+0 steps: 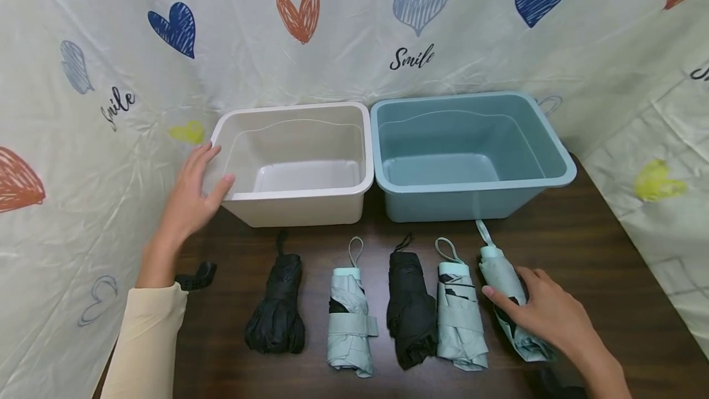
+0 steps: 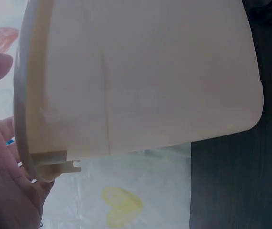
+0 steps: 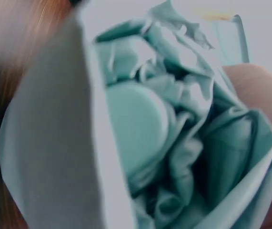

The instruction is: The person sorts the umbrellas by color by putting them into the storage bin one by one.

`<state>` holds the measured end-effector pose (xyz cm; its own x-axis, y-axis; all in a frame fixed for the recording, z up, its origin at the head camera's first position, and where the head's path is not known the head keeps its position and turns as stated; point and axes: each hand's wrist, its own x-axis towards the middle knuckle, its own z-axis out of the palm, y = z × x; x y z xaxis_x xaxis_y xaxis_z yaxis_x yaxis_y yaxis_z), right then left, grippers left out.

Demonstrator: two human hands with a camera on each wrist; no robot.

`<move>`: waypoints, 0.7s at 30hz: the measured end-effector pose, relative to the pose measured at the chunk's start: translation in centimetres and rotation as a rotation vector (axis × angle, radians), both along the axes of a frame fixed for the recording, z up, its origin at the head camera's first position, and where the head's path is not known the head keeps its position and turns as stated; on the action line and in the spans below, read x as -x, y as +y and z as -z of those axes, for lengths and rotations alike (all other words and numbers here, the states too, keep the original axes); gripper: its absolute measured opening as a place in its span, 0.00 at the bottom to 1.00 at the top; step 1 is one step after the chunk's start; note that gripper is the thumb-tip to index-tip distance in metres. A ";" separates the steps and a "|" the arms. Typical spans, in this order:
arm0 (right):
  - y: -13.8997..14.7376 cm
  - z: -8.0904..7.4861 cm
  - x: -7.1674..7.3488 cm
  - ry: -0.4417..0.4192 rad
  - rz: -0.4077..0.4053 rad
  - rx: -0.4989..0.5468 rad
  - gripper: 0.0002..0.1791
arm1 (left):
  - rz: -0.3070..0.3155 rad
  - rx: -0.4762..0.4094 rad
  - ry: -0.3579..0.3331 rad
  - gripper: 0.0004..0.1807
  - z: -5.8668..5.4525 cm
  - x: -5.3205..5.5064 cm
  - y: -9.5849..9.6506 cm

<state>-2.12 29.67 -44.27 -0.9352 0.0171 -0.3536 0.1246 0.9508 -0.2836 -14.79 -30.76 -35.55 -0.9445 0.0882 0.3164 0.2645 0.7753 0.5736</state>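
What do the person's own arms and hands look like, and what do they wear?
A long, plain cream fabric sleeve ends before the bare left hand, which wears no glove. A black, curved piece shows beside that wrist; whether it is worn, I cannot tell. The bare right hand wears no glove either, and no sleeve shows on that side.

The cream bin (image 1: pixel 299 211) and blue bin (image 1: pixel 432 207) are smooth plastic; the umbrellas (image 1: pixel 501 271) — creased cloth; the worktop (image 1: pixel 221 337) — glossy wood grain.
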 end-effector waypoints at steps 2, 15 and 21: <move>0.0 0.0 -0.1 -0.017 0.013 0.003 0.61 | 0.001 0.010 -0.034 0.38 -0.1 0.3 0.1; -0.3 -0.2 -0.2 -0.040 0.052 0.041 0.62 | -0.016 0.086 -0.142 0.46 0.2 1.5 -0.6; -0.1 0.1 -0.5 -0.035 0.049 0.044 0.61 | -0.020 0.123 -0.149 0.48 0.5 1.8 -0.8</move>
